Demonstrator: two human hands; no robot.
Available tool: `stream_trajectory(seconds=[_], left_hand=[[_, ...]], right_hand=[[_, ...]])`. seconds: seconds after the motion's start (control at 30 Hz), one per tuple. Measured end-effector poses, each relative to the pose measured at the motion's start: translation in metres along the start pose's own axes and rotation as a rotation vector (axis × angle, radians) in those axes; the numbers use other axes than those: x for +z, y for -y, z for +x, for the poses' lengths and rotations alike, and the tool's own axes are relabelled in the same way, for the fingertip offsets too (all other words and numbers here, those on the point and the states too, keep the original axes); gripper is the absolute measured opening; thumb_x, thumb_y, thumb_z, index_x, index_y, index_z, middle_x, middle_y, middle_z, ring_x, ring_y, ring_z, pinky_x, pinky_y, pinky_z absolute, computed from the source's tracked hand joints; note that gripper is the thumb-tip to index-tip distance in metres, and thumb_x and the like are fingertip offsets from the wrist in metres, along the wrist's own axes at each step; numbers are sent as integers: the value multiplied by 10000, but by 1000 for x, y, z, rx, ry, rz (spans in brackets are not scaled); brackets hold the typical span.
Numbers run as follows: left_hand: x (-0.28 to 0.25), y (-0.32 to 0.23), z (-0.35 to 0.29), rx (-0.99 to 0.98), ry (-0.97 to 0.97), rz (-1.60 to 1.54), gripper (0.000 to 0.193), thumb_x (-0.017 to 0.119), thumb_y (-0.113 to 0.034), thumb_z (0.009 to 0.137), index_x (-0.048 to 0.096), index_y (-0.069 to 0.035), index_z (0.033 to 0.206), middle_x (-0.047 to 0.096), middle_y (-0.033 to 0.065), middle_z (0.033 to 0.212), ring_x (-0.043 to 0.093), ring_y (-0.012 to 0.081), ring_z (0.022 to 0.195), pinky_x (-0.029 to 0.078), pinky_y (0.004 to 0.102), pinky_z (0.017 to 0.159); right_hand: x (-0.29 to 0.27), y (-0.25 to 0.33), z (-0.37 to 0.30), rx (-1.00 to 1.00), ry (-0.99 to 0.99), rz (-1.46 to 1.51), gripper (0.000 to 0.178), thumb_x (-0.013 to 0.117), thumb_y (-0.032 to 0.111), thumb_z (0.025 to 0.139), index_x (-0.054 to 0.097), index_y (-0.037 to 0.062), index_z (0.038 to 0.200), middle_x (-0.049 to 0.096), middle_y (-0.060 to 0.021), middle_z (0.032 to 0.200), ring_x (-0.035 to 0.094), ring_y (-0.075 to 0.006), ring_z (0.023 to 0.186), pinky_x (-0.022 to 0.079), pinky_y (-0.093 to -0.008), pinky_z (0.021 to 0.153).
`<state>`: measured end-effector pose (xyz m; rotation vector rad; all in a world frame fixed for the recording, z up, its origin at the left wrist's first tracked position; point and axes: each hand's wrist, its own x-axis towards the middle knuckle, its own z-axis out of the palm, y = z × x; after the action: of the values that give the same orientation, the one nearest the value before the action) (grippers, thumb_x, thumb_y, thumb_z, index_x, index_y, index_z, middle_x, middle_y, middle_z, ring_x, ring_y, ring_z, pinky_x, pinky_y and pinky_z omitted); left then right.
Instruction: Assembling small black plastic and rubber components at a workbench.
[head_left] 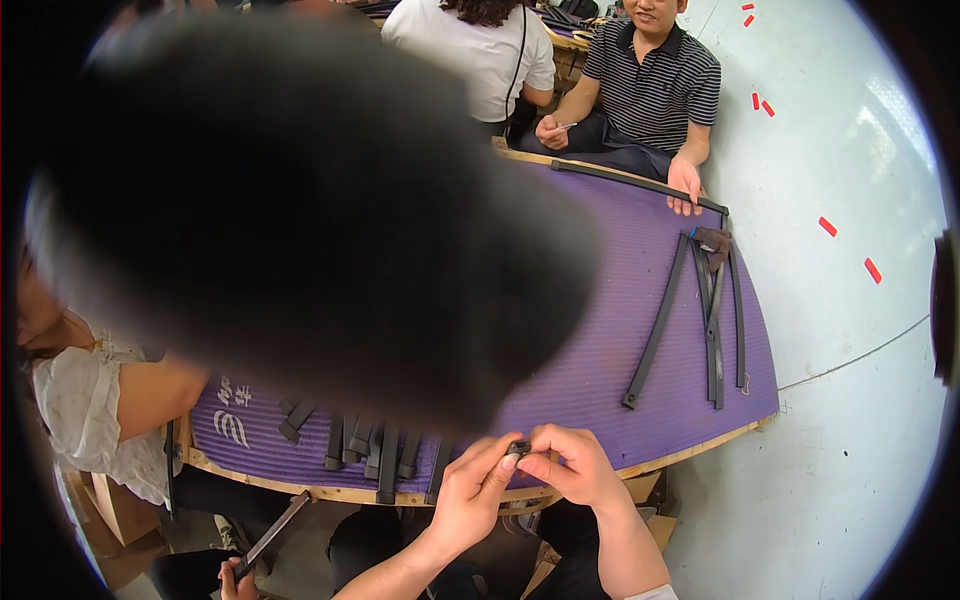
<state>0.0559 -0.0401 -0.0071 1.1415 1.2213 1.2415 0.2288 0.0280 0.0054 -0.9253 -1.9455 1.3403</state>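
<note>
Near the front edge of the table, my left hand (472, 497) and my right hand (577, 466) meet around a small black part (518, 449) with a hollow-looking end. Thumbs and fingers of both hands pinch it from either side. Its full length cannot be made out. To the left of my hands, several black bars (388, 465) lie side by side with their ends toward me. A large, blurred dark shape (300, 210) close to the camera hides the upper left and much of the table.
A purple mat (600, 300) covers the wood-edged table. More black bars (660, 320) and a brown cloth-like item (712, 242) lie at right. Across sits a person in a striped shirt (650, 90); another (95, 400) sits at left. A co-worker's hand (236, 580) holds a bar (275, 535).
</note>
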Motion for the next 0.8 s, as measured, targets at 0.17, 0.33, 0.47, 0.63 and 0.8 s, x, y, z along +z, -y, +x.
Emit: stream_trajectory(seconds=[0.17, 0.33, 0.47, 0.63, 0.8], left_hand=[[0, 1, 0, 11, 3, 6, 289, 554, -115, 1041, 613, 69, 1256, 677, 149, 1037, 675, 208, 896, 540, 308, 820], [-1, 2, 2, 13, 21, -86, 298, 519, -112, 1055, 599, 65, 1280, 547, 36, 917, 522, 95, 727, 439, 240, 625], [-3, -1, 1, -47, 15, -103, 301, 534, -120, 1050, 605, 68, 1274, 670, 153, 1065, 674, 226, 929, 541, 318, 826], [-5, -5, -4, 208, 19, 31, 290, 561, -99, 1027, 617, 36, 1278, 666, 157, 1024, 659, 278, 888, 526, 338, 798], [-8, -9, -3, 222, 57, -4, 274, 544, -68, 1025, 613, 67, 1253, 661, 154, 1029, 614, 224, 843, 508, 314, 735]], right_hand=[[-1, -2, -1, 46, 8, 8, 218, 715, 207, 947, 602, 30, 887, 618, -54, 743, 545, -143, 593, 429, -285, 541], [1, 2, 1, 63, -4, -32, 207, 734, 168, 921, 594, 27, 865, 644, -42, 754, 558, -120, 609, 437, -260, 573], [7, -4, 0, 10, -47, -31, 211, 736, 169, 919, 592, 24, 868, 643, -53, 754, 553, -134, 600, 437, -266, 565], [13, -9, -3, -301, -132, -37, 175, 748, 161, 900, 628, 34, 912, 650, -78, 783, 615, -220, 641, 475, -318, 574], [16, -15, -1, -345, -139, 14, 174, 758, 158, 892, 642, 38, 939, 689, -97, 844, 670, -248, 718, 514, -328, 615]])
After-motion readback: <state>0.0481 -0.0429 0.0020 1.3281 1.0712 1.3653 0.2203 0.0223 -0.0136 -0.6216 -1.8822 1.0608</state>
